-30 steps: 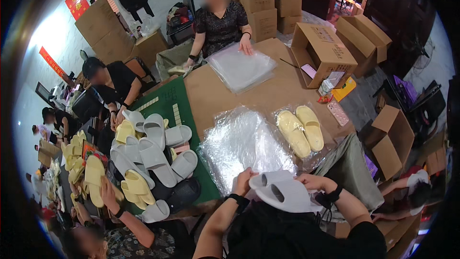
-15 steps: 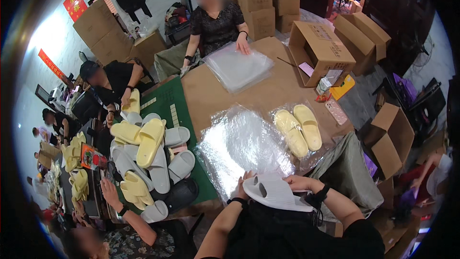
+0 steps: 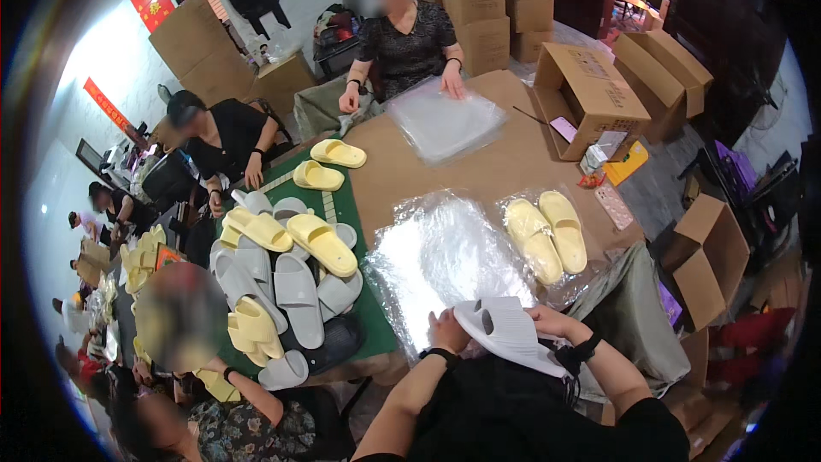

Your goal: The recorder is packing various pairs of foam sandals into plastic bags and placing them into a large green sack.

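You've got both hands, left hand (image 3: 446,331) and right hand (image 3: 547,322), fingers clamped on the white foam slide sandals (image 3: 506,334) at the bench (image 3: 479,171) edge; next looks like bagging into the clear plastic bags (image 3: 436,252).

A bagged pair of slippers (image 3: 546,237) lies on the table (image 3: 479,175), right of the plastic sheets (image 3: 432,257), with loose slippers (image 3: 286,278) heaped left

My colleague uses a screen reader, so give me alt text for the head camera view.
The person's left hand and right hand hold a pale grey slide sandal close to the body, at the edge of a brown table. Ahead lie clear plastic bags, a bagged yellow pair and a sandal pile; other people sit around.
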Demonstrator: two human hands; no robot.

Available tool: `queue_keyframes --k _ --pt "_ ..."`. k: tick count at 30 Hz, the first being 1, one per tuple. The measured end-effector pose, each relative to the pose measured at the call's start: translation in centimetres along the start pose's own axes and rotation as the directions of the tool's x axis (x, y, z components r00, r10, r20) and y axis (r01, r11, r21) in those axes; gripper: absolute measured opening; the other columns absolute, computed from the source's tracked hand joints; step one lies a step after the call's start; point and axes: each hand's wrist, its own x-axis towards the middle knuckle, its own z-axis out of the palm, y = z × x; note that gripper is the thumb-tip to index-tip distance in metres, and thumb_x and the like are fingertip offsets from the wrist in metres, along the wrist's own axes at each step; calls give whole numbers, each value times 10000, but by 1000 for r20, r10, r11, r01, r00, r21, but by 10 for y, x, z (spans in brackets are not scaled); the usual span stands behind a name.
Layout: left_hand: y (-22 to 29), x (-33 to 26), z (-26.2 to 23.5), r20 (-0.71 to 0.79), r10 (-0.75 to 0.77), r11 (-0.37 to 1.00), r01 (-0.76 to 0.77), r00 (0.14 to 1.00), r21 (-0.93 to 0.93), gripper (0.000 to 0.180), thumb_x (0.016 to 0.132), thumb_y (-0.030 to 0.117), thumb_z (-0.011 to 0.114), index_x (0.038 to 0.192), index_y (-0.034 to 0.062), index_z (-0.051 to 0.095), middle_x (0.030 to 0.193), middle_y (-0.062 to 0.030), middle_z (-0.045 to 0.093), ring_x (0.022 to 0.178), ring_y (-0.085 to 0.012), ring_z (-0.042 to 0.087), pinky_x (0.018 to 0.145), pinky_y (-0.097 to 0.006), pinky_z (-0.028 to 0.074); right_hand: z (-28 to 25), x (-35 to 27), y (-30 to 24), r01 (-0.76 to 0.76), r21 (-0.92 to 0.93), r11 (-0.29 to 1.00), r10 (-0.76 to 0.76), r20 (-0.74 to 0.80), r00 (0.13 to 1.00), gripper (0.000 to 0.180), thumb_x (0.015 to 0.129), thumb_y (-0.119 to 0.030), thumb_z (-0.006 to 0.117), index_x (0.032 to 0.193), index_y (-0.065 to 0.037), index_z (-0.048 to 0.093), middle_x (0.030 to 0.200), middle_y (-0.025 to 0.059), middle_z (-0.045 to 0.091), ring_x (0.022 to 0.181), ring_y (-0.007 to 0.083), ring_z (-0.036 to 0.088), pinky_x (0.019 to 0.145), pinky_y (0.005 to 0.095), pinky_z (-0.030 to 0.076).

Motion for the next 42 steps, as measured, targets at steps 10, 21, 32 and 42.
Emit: queue_keyframes --k 10,21,32,42 --pt "-26 -17 -4 -123 81 994 -72 989 78 208 765 176 514 942 121 608 914 -63 587 922 -274 521 860 -391 401 8 20 -51 51 -340 939 -38 46 998 194 781 -135 595 892 23 614 862 86 604 758 142 537 698 274 446" --pt "-55 -2 -27 -380 -400 735 44 834 -677 170 823 185 507 941 70 466 908 -155 515 885 -368 473 746 -485 334 10 53 -58 24 -292 956 49 242 969 212 777 -129 606 930 15 627 917 35 628 814 97 531 710 263 439" --pt "-66 -8 -63 -306 -493 788 268 814 -554 294 692 2 530 980 43 494 982 -161 507 955 -352 461 799 -429 363 25 58 -58 84 -439 895 -13 162 987 222 725 -180 602 861 -9 637 788 144 589 717 261 582 665 328 456" --pt "-58 4 -66 -378 -382 711 7 843 -703 183 847 81 516 1006 1 560 922 -165 593 855 -317 574 749 -376 450 38 35 -56 77 -240 968 -31 193 981 168 763 -133 597 845 8 641 811 59 611 733 125 547 620 282 430"
